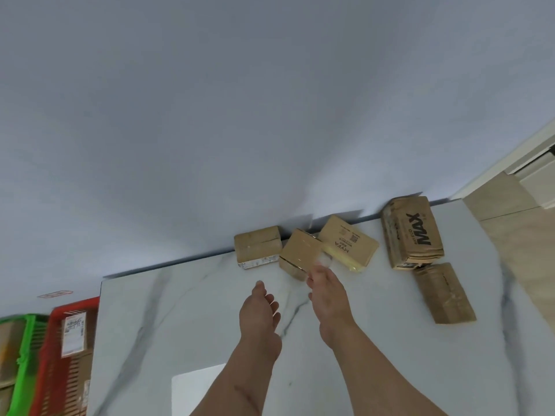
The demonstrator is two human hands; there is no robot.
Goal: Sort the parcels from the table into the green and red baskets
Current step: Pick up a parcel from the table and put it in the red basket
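Five brown cardboard parcels (348,240) are set along the far edge of the white marble-patterned table (186,310). A red plastic basket (51,364) is placed left of the table, with a green plastic basket (25,355) to its left.

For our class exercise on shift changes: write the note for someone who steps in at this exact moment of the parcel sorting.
Left hand: open above the table, holding nothing.
Right hand: reaching to the tilted middle parcel; fingertips blurred, grip unclear.
On the table's far edge: five parcels, including the left parcel, the MYFA box, the MAX box and the taped parcel.
Done: the red basket and the green basket, left of the table, each hold parcels.
Left: sort those five.
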